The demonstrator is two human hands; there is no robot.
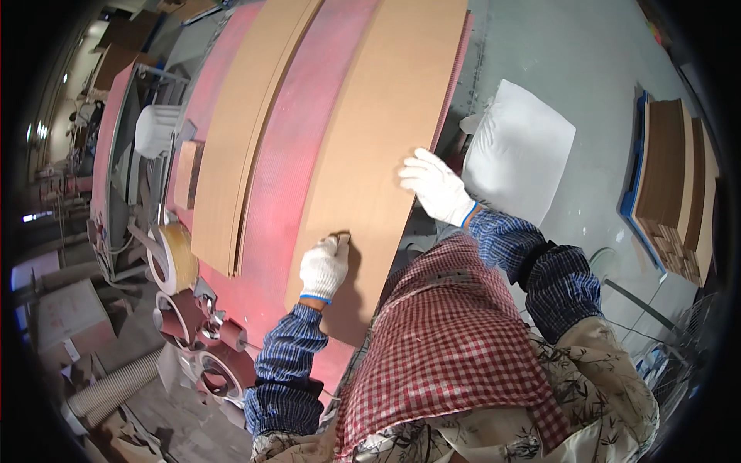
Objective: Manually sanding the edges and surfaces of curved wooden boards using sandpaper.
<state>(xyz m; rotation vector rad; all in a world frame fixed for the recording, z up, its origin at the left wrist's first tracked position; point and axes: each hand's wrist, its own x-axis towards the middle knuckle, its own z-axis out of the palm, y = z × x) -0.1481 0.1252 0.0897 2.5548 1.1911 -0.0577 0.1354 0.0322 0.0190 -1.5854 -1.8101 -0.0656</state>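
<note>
A long flat sheet of brown cardboard [370, 139] lies on a pink-red ribbed tabletop [289, 147]. On the sheet's left part rests my left hand [324, 268], in a white knit glove with a blue cuff. Its fingers are curled in, and a small dark shape shows at the fingertips, too little to name. My right hand [438, 187], gloved the same way, is at the sheet's right edge. The fingers there are stretched out, with no object in them. Further left, a stack of long cardboard sheets [239, 131] lies parallel to the first one.
Left of the table are a yellowish tape roll [179, 255], a tape dispenser [208, 328], a white stool [158, 130] and a ribbed hose [116, 391]. A white-covered seat [521, 150] stands to the right. Beyond it, stacked cardboard [671, 177] sits on a blue pallet [634, 174].
</note>
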